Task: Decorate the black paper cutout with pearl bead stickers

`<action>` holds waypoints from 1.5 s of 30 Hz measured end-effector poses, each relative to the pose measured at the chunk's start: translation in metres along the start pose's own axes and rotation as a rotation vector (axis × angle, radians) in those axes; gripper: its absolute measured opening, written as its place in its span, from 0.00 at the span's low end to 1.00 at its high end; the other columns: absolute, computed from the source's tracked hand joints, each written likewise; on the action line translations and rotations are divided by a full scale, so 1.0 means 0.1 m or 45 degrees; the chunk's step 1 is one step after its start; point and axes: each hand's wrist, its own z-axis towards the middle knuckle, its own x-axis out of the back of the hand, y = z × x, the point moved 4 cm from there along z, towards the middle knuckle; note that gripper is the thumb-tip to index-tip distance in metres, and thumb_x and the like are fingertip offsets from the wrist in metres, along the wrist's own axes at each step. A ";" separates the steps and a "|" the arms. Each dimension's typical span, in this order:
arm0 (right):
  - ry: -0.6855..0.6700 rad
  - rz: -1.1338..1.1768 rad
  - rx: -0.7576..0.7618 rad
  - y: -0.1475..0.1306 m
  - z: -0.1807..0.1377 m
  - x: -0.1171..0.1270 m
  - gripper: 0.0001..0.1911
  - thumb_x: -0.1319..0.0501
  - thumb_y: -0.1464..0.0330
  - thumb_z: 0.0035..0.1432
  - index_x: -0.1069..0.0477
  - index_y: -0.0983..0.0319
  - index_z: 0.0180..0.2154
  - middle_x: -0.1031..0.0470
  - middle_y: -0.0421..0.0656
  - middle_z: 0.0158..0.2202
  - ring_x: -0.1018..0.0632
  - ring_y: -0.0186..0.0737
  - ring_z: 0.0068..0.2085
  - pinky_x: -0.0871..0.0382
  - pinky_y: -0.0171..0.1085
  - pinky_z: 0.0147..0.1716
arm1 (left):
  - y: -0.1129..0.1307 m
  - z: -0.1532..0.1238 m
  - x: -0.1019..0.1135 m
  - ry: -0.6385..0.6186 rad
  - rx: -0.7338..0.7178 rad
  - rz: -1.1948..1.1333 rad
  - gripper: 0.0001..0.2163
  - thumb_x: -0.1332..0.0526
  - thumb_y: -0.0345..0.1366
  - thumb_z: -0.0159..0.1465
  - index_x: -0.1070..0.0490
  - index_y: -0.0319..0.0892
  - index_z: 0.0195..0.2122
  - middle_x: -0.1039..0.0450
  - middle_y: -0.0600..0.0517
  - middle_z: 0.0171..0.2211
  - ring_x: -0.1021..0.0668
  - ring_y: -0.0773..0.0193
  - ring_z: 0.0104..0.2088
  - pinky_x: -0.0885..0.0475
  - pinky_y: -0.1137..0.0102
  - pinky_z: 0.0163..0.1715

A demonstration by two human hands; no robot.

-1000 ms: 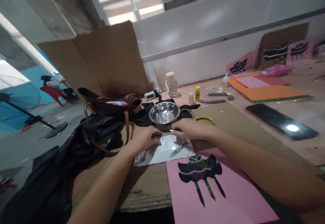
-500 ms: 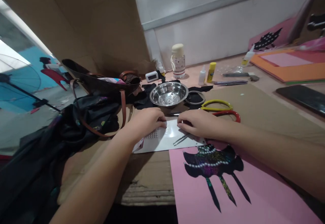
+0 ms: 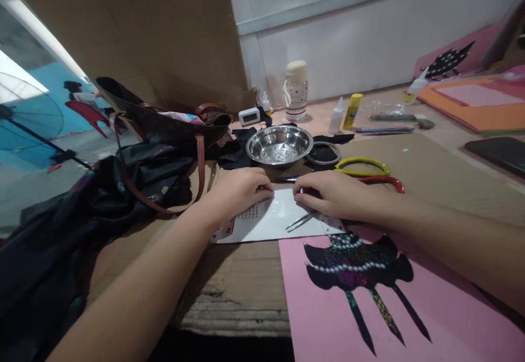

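My left hand [image 3: 246, 190] rests on the left part of a white sheet [image 3: 254, 233], fingers curled and thumb pressed to them. Partly under it is a patch of small pearl beads [image 3: 249, 211]. My right hand [image 3: 328, 191] faces it over the sheet's right part, thumb and forefinger pinched together. Whatever either pinch holds is too small or hidden to make out. Below the right palm, tweezers [image 3: 300, 221] point left; their rear end is hidden. Nearer me, a black cutout with pearl rows [image 3: 356, 266] lies on pink paper [image 3: 320, 323].
Behind the hands are a steel bowl [image 3: 279, 144], a grey ring [image 3: 324, 154] and scissors with yellow and red handles [image 3: 365, 166]. A glue bottle [image 3: 336, 118], glue stick [image 3: 353, 111] and drinking bottle [image 3: 296, 91] stand farther back. A handbag [image 3: 164, 127] is left, a phone [image 3: 498, 153] right.
The view has shifted a little, so the table things sit farther right. Both hands keep about the same place over the white sheet; my left fingers look slightly more curled.
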 end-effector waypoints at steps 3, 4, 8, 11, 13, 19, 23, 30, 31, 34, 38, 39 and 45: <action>0.003 -0.003 -0.005 0.01 0.00 -0.01 0.10 0.44 0.64 0.64 0.25 0.59 0.40 0.20 0.41 0.37 0.23 0.41 0.36 0.38 0.36 0.34 | 0.01 0.00 -0.01 -0.003 -0.024 0.043 0.06 0.37 0.36 0.67 0.20 0.44 0.39 0.22 0.52 0.39 0.21 0.61 0.40 0.33 0.69 0.36; 0.001 -0.002 -0.004 0.01 0.00 -0.01 0.10 0.44 0.64 0.64 0.25 0.59 0.40 0.20 0.41 0.37 0.23 0.41 0.36 0.38 0.36 0.34 | 0.01 -0.01 -0.02 -0.002 -0.029 0.057 0.07 0.38 0.36 0.67 0.20 0.43 0.39 0.22 0.52 0.39 0.21 0.61 0.40 0.33 0.69 0.36; 0.005 -0.001 0.006 0.00 0.00 -0.01 0.09 0.44 0.65 0.63 0.25 0.59 0.40 0.20 0.41 0.38 0.23 0.41 0.37 0.38 0.36 0.35 | 0.02 0.00 -0.02 0.006 -0.040 0.079 0.08 0.39 0.36 0.68 0.20 0.43 0.39 0.22 0.51 0.39 0.21 0.61 0.40 0.33 0.69 0.36; 0.005 -0.005 0.000 0.01 0.01 -0.01 0.09 0.43 0.65 0.63 0.25 0.58 0.40 0.20 0.41 0.37 0.23 0.40 0.36 0.38 0.36 0.34 | 0.00 0.01 -0.03 0.010 -0.028 0.042 0.08 0.37 0.39 0.67 0.20 0.44 0.41 0.22 0.52 0.39 0.21 0.61 0.40 0.32 0.69 0.37; 0.005 -0.009 -0.004 0.00 0.01 -0.01 0.09 0.43 0.64 0.63 0.25 0.58 0.40 0.20 0.41 0.36 0.24 0.40 0.35 0.39 0.36 0.33 | -0.01 0.02 -0.03 0.024 -0.008 0.007 0.08 0.35 0.40 0.66 0.20 0.45 0.41 0.22 0.52 0.40 0.21 0.61 0.41 0.32 0.69 0.38; 0.007 -0.022 -0.007 0.00 0.01 -0.01 0.09 0.43 0.64 0.63 0.25 0.58 0.39 0.20 0.41 0.36 0.24 0.40 0.35 0.40 0.36 0.32 | -0.02 0.04 -0.04 0.050 -0.016 0.013 0.07 0.36 0.39 0.67 0.19 0.45 0.39 0.22 0.53 0.38 0.21 0.61 0.40 0.33 0.70 0.36; 0.015 -0.020 0.002 0.00 0.02 -0.02 0.09 0.43 0.64 0.63 0.25 0.59 0.40 0.20 0.41 0.36 0.24 0.40 0.35 0.40 0.36 0.33 | 0.00 0.04 -0.04 0.048 -0.053 0.070 0.07 0.37 0.37 0.67 0.19 0.44 0.40 0.22 0.52 0.37 0.21 0.61 0.39 0.33 0.69 0.35; -0.021 0.055 0.040 -0.02 -0.03 0.05 0.11 0.40 0.63 0.63 0.24 0.58 0.44 0.21 0.42 0.40 0.24 0.40 0.38 0.37 0.36 0.35 | -0.05 -0.01 -0.02 -0.010 -0.012 -0.073 0.10 0.40 0.35 0.68 0.21 0.46 0.47 0.23 0.50 0.44 0.21 0.60 0.44 0.29 0.67 0.44; -0.051 0.094 0.076 -0.03 -0.04 0.07 0.13 0.39 0.61 0.63 0.25 0.57 0.46 0.22 0.42 0.42 0.24 0.41 0.40 0.36 0.36 0.37 | -0.07 -0.01 -0.02 -0.005 0.002 -0.083 0.10 0.40 0.35 0.68 0.21 0.46 0.47 0.23 0.50 0.44 0.22 0.59 0.45 0.29 0.66 0.45; -0.159 0.143 0.244 -0.10 -0.09 0.06 0.15 0.34 0.58 0.59 0.24 0.54 0.47 0.25 0.42 0.46 0.25 0.42 0.46 0.34 0.37 0.42 | -0.10 0.00 -0.02 -0.010 0.075 -0.068 0.11 0.37 0.39 0.66 0.21 0.44 0.47 0.25 0.48 0.45 0.23 0.56 0.48 0.30 0.63 0.49; -0.152 0.073 0.381 -0.20 -0.11 -0.02 0.04 0.37 0.65 0.63 0.24 0.57 0.38 0.26 0.42 0.43 0.27 0.41 0.46 0.35 0.38 0.43 | -0.06 0.00 -0.02 -0.088 0.189 -0.086 0.14 0.33 0.42 0.63 0.23 0.44 0.49 0.27 0.47 0.47 0.24 0.55 0.48 0.30 0.62 0.50; -0.137 0.040 0.373 -0.22 -0.10 -0.04 0.05 0.39 0.67 0.64 0.24 0.58 0.36 0.25 0.42 0.41 0.27 0.41 0.44 0.35 0.38 0.42 | -0.04 0.00 -0.02 -0.110 0.193 -0.092 0.15 0.33 0.41 0.62 0.23 0.44 0.49 0.27 0.47 0.47 0.24 0.55 0.47 0.31 0.62 0.50; 0.036 -0.003 0.016 -0.25 -0.07 0.05 0.08 0.43 0.72 0.63 0.25 0.57 0.39 0.22 0.40 0.33 0.25 0.38 0.32 0.38 0.36 0.29 | 0.03 0.01 -0.04 -0.158 0.231 -0.140 0.12 0.32 0.38 0.61 0.22 0.46 0.46 0.27 0.49 0.45 0.24 0.56 0.44 0.31 0.64 0.47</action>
